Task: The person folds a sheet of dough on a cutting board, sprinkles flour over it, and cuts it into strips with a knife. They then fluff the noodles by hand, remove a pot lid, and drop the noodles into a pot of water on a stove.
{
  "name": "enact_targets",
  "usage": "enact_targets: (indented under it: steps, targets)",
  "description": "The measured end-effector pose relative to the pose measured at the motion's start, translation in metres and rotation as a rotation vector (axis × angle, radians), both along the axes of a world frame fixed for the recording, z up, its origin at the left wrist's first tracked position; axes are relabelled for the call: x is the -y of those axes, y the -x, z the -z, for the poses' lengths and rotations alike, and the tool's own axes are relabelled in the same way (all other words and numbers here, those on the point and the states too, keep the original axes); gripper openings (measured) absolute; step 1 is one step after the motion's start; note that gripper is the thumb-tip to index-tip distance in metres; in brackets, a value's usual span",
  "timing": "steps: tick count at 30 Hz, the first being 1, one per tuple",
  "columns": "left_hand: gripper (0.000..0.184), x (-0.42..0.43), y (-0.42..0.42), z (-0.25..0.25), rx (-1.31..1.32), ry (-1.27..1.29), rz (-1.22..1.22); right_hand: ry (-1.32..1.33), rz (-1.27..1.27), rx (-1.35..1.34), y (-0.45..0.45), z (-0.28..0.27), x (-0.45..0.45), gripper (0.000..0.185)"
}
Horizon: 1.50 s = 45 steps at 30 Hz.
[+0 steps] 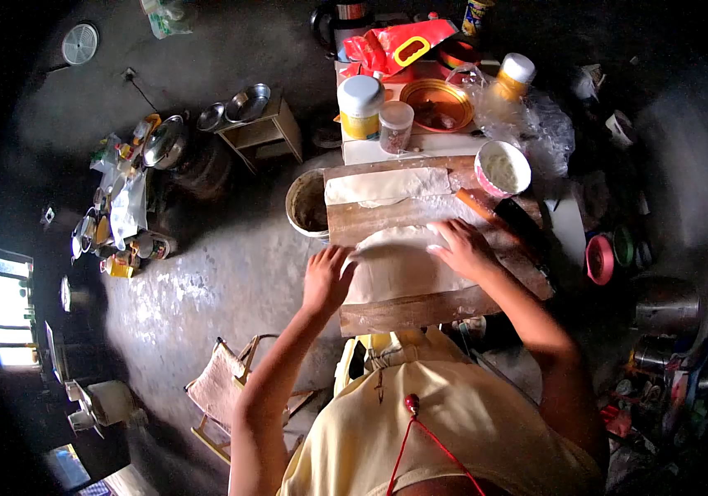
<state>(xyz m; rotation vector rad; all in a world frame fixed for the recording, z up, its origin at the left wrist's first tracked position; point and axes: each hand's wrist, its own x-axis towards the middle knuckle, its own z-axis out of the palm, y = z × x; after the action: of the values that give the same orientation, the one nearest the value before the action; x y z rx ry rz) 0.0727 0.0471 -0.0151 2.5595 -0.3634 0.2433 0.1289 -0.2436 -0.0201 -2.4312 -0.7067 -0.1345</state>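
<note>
A broad, thin dough sheet (407,269) lies on a floured wooden board (403,316) in front of me. My left hand (329,277) is at the sheet's left edge, fingers bent and thumb apart, with the thumb by the dough. My right hand (465,250) rests at the upper right of the sheet, fingers spread and stretched, thumb on the dough. Farther up the board lies a folded strip of dough (387,187). Right of it is an orange stick-like handle (475,204) next to a dark, long object (521,231); their kind is unclear.
A pink-and-white bowl (502,169) of white stuff stands at the board's upper right. Behind are a white-lidded jar (360,107), a clear tub (396,126) and an orange bowl (437,106). A bucket (308,202) stands left of the board, a folding stool (226,384) lower left.
</note>
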Motion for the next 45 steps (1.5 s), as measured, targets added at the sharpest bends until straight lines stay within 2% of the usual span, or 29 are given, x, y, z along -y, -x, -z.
enact_targets:
  steps: [2,3,5,8,9,11,12,13,15,16,17,21,22,24,25,26,29,31,32,33,36,37,39,41,43,44,45]
  targets:
    - [0.033,0.021,-0.02,0.005,-0.045,0.011,-0.077,0.128,0.043,-0.041,-0.016,0.0,-0.023,0.048]
    - [0.036,0.028,-0.029,0.012,-0.071,-0.048,-0.104,0.2,0.058,-0.021,-0.02,0.0,-0.031,0.047]
    - [0.033,0.041,-0.043,0.018,-0.1,-0.126,-0.163,0.243,0.005,-0.215,-0.028,0.002,-0.038,0.04]
    - [0.027,0.043,-0.052,0.033,-0.097,-0.087,-0.133,0.298,-0.057,-0.243,-0.034,0.007,-0.036,0.031]
    - [0.027,0.044,-0.054,0.032,-0.099,-0.085,-0.131,0.301,-0.055,-0.246,-0.035,0.004,-0.036,0.031]
    - [0.02,0.042,-0.057,0.028,-0.251,-0.012,-0.123,0.077,0.017,-0.542,-0.036,0.0,-0.038,0.028]
    - [0.019,0.039,-0.059,0.033,-0.185,0.039,-0.109,-0.105,-0.006,-0.553,-0.034,-0.001,-0.039,0.027]
    - [0.019,0.036,-0.06,0.038,-0.182,0.038,-0.103,-0.107,-0.001,-0.551,-0.034,-0.003,-0.038,0.027]
    - [0.021,0.034,-0.064,0.041,-0.314,0.031,-0.072,0.156,0.045,-0.42,-0.033,-0.011,-0.031,0.023]
    - [0.025,0.034,-0.062,0.031,-0.285,0.121,-0.072,0.229,0.031,-0.31,-0.033,-0.014,-0.027,0.025]
    - [0.023,0.031,-0.064,0.041,-0.302,0.136,-0.06,0.249,0.068,-0.28,-0.032,-0.016,-0.022,0.019]
    - [0.018,0.03,-0.058,0.028,-0.381,0.255,-0.062,-0.178,0.248,-0.127,-0.051,-0.02,0.007,0.008]
    - [0.018,0.03,-0.057,0.029,-0.371,0.268,-0.076,-0.331,0.249,0.045,-0.067,-0.019,0.014,0.008]
    - [0.018,0.03,-0.055,0.029,-0.364,0.28,-0.101,-0.422,0.447,-0.09,-0.09,-0.018,0.042,0.013]
    - [0.017,0.03,-0.055,0.028,-0.348,0.281,-0.107,-0.359,0.46,-0.152,-0.103,-0.023,0.056,0.014]
    - [0.017,0.03,-0.054,0.028,-0.332,0.282,-0.114,-0.225,0.467,0.03,-0.111,-0.019,0.067,0.014]
    - [0.015,0.028,-0.054,0.039,-0.319,0.276,-0.154,0.239,0.468,-0.387,-0.155,0.031,0.11,0.032]
    - [0.015,0.027,-0.048,0.029,-0.329,0.247,-0.188,0.346,0.398,-0.35,-0.163,0.025,0.12,0.035]
    - [0.015,0.024,-0.047,0.028,-0.328,0.259,-0.192,0.288,0.441,-0.373,-0.166,0.028,0.122,0.034]
    - [0.015,0.022,-0.044,0.028,-0.328,0.272,-0.197,0.344,0.4,-0.388,-0.174,0.036,0.13,0.03]
    - [0.016,0.013,-0.038,0.029,-0.357,0.324,-0.187,0.216,0.482,-0.402,-0.153,-0.016,0.111,0.017]
    - [0.016,0.01,-0.036,0.03,-0.361,0.371,-0.172,-0.027,0.441,-0.462,-0.145,-0.024,0.112,0.012]
    - [0.017,0.005,-0.032,0.029,-0.381,0.416,-0.191,-0.419,0.35,-0.329,-0.119,-0.031,0.101,0.012]
    - [0.017,0.001,-0.027,0.031,-0.4,0.463,-0.204,-0.585,0.363,-0.675,-0.078,-0.045,0.081,0.017]
    - [0.018,-0.004,-0.017,0.037,-0.329,0.633,-0.239,-0.523,0.294,-0.658,-0.026,-0.026,0.046,0.025]
    - [0.016,-0.005,-0.009,0.033,-0.193,0.577,-0.237,-0.415,0.268,-0.457,-0.004,0.009,0.034,0.031]
    - [0.025,-0.012,-0.003,0.045,-0.047,0.536,-0.142,-0.307,0.242,-0.259,0.017,0.038,0.021,0.039]
